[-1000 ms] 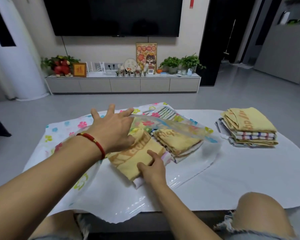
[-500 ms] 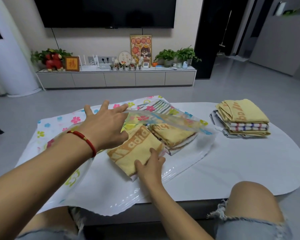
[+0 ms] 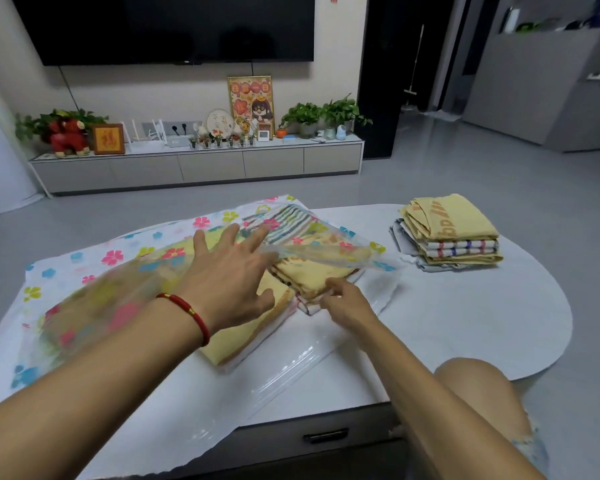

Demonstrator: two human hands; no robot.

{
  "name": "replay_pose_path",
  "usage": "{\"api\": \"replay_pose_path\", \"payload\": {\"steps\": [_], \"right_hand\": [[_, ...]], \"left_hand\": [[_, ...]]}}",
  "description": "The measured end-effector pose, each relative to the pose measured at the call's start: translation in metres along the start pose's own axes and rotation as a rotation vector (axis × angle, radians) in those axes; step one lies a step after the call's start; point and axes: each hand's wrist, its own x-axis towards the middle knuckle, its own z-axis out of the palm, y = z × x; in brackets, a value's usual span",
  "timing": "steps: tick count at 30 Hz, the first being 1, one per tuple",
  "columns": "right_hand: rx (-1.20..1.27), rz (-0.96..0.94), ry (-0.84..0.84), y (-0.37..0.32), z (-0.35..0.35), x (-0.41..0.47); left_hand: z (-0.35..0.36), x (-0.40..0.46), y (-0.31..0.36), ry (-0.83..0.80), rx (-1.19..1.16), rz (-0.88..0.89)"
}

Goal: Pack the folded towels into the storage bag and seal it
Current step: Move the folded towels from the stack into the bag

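Note:
The flower-printed clear storage bag [image 3: 84, 268] lies across the left half of the white table [image 3: 465, 323], its mouth facing right. My left hand [image 3: 229, 275], fingers spread and straight, holds up the bag's upper sheet at the mouth. Inside lie a yellow folded towel [image 3: 243, 337] and, to its right, a small stack of folded towels [image 3: 309, 271] with a striped towel behind it. My right hand [image 3: 343, 299] has its fingers curled on the near corner of that stack. A pile of folded yellow and striped towels [image 3: 454, 237] waits outside on the table's right.
My bare right knee [image 3: 475, 393] sits by the table's near right edge. A drawer handle [image 3: 326, 436] shows under the tabletop. Grey floor separates the table from the low TV cabinet [image 3: 201, 168] at the far wall.
My right hand left the nearer yellow towel and moved right to the corner of the other stack. The nearer towel now lies deeper under the sheet. My left hand stayed on the bag's upper sheet.

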Motion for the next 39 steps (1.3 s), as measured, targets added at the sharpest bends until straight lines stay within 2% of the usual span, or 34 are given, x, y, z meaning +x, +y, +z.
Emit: {"api": "replay_pose_path", "payload": {"steps": [3, 5, 9, 13, 16, 19, 21, 26, 28, 31, 33, 36, 39], "right_hand": [[0.036, 0.090, -0.090, 0.009, -0.048, -0.008], [0.040, 0.060, -0.065, 0.011, -0.086, -0.010], [-0.034, -0.070, 0.212, 0.017, -0.155, 0.007], [-0.298, -0.143, 0.481, 0.029, -0.205, 0.055], [-0.438, -0.130, 0.598, 0.032, -0.237, 0.099], [-0.475, -0.134, 0.686, 0.032, -0.266, 0.140], [-0.481, -0.093, 0.692, 0.035, -0.280, 0.165], [-0.663, 0.202, 0.514, 0.051, -0.278, 0.206], [-0.761, 0.187, 0.585, 0.053, -0.273, 0.209], [-0.951, 0.056, 0.676, 0.046, -0.276, 0.205], [-0.877, -0.006, 0.656, 0.039, -0.285, 0.204], [-0.474, 0.031, 0.562, 0.023, -0.304, 0.190], [-0.092, 0.147, 0.291, 0.016, -0.316, 0.158]], "left_hand": [[0.009, 0.020, 0.020, 0.003, -0.008, 0.034], [0.012, 0.034, 0.031, -0.001, -0.021, 0.034], [0.018, 0.056, 0.048, 0.007, -0.003, 0.030], [0.017, 0.074, 0.058, 0.015, 0.016, 0.023], [0.012, 0.088, 0.061, 0.049, 0.013, -0.017], [0.009, 0.102, 0.063, 0.055, -0.024, -0.043], [0.012, 0.109, 0.063, 0.056, 0.007, -0.037], [0.016, 0.118, 0.068, 0.077, 0.005, -0.032], [0.021, 0.119, 0.069, 0.103, 0.009, -0.032], [0.027, 0.118, 0.071, 0.134, 0.030, -0.050], [0.030, 0.114, 0.074, 0.155, 0.041, -0.077], [0.034, 0.103, 0.073, 0.181, 0.075, -0.099], [0.033, 0.084, 0.060, 0.213, 0.080, -0.104]]}}
